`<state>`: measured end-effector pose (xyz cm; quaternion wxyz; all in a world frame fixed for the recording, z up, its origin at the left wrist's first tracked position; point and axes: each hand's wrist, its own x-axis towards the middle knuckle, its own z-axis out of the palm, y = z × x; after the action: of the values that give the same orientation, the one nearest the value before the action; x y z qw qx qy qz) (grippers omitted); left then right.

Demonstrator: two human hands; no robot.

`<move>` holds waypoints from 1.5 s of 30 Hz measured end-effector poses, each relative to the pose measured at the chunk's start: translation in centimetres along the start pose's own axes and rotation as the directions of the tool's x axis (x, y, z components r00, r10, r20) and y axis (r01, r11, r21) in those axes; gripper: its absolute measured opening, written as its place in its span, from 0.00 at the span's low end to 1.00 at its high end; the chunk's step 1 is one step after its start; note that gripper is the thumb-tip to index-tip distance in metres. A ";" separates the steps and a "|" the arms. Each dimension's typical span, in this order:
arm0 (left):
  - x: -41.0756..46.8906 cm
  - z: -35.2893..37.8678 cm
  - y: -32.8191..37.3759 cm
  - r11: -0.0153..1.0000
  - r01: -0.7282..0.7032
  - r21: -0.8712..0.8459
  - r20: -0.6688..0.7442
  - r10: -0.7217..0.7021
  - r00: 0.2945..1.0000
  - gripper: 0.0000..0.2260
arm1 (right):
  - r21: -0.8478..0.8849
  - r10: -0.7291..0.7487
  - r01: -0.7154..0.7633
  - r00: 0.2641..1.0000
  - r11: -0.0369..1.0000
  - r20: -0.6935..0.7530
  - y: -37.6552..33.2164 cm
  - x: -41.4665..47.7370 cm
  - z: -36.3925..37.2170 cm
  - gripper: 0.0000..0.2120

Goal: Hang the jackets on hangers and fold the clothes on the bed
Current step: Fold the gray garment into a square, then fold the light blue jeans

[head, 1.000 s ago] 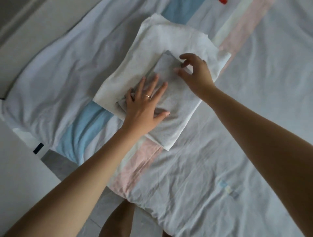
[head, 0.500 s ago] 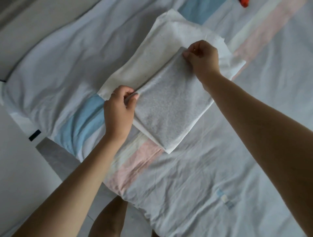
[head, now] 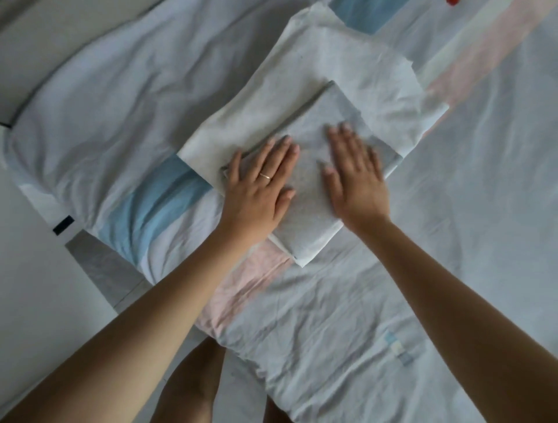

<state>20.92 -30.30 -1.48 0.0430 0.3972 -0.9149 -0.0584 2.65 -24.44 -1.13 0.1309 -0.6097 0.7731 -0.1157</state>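
Spreading across nearly the whole frame, the bed cover (head: pixel 422 271) lies pale and creased, with a blue stripe at centre left and a pink stripe running from lower centre to the upper right. A strip of light floor (head: pixel 30 286) shows down the left side, and a bare leg (head: pixel 187 386) stands at the bottom edge.

On the cover at upper centre rests a folded white garment (head: pixel 317 75). On top of it, toward its lower edge, sits a smaller folded grey garment (head: pixel 308 211) with squared corners.

Both hands lie palm down on the grey piece. The left hand (head: pixel 259 184) covers its left edge, fingers straight and close together. The right hand (head: pixel 353 178) is just beside it on the right half, fingers straight and a little blurred. Neither hand grasps anything; they only press flat on the cloth, with a band of grey showing between them.

A thin ring (head: pixel 265 176) sits on one left finger. A black tag (head: pixel 63 225) marks the cover's left edge, and a red scrap (head: pixel 453 1) peeks in at the top edge.
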 end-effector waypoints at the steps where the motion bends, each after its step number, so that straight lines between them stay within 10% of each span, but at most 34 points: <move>1: -0.1 0.1 -0.2 1.000 -0.001 0.029 0.013 0.001 1.000 0.26 | 0.030 0.191 -0.191 0.982 0.981 0.008 1.3 -0.3 -0.2 0.29; 4: 0.2 -0.8 0.4 0.999 0.040 0.018 0.017 -0.041 0.999 0.27 | 0.016 0.430 -0.431 0.896 0.902 -0.108 2.0 -2.3 -1.3 0.31; 10: -3.5 -0.3 1.6 1.000 -0.003 0.026 0.007 0.003 1.000 0.36 | -0.227 -0.160 0.157 0.987 0.961 0.001 -2.3 -9.2 1.3 0.26; 16: -7.3 -0.7 4.2 0.989 0.147 0.013 0.126 -0.148 0.981 0.42 | 0.025 0.409 -0.413 0.908 0.910 0.089 3.0 -17.5 2.1 0.31; 20: -9.7 0.0 12.0 0.988 -0.081 -0.132 0.213 0.108 0.971 0.42 | 0.103 0.529 -0.535 0.845 0.838 0.082 5.3 -24.5 0.5 0.29; 27: -13.2 4.4 35.2 0.845 -0.421 -0.329 0.593 0.532 0.605 0.51 | 0.192 0.855 -0.858 0.503 0.476 0.125 13.1 -45.4 -4.0 0.29; 31: -14.5 6.6 45.3 0.811 -0.517 -0.275 0.702 0.536 0.469 0.60 | 0.143 0.897 -0.912 0.406 0.385 0.173 17.5 -54.5 -6.1 0.34; 36: -15.3 8.0 54.5 0.908 -0.376 -0.185 0.813 0.356 0.460 0.71 | 0.252 0.984 -0.955 0.175 0.158 0.046 24.5 -63.6 -8.5 0.38; 39: -15.8 9.0 56.5 0.928 -0.362 -0.095 0.815 0.281 0.506 0.73 | 0.526 0.992 -0.848 -0.117 -0.069 -0.057 28.9 -65.4 -9.0 0.39; 45: -15.9 9.0 57.6 0.931 -0.365 -0.027 0.825 0.227 0.518 0.74 | 0.639 0.933 -0.722 -0.359 -0.265 -0.019 31.8 -64.4 -6.7 0.14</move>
<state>-10.89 21.03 -2.78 -0.4035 0.1652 -0.8860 -0.1578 -14.35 45.67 -1.62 0.0517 0.3289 0.9012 -0.2775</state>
